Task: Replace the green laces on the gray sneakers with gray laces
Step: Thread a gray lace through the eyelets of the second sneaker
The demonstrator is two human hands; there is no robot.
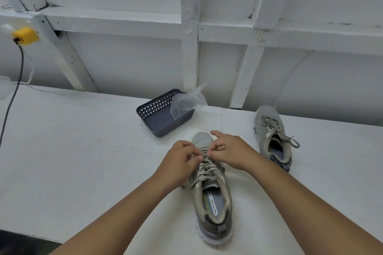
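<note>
Lacing on the near sneaker (211, 188) at table (83, 141) centre looks nearly complete, left hand (182, 157) and right hand (230, 151) both pinching its lace (205, 168) near the toe, the far sneaker (273, 136) already laced.

Two bare forearms in view, no sleeves reaching wrists. Left hand (182, 157) bare: no glove, ring or watch visible. Right hand (230, 151) likewise bare, wrist unadorned. Nails short, unpainted where visible.

Basket (163, 119) just beyond sneaker (213, 196)
</note>
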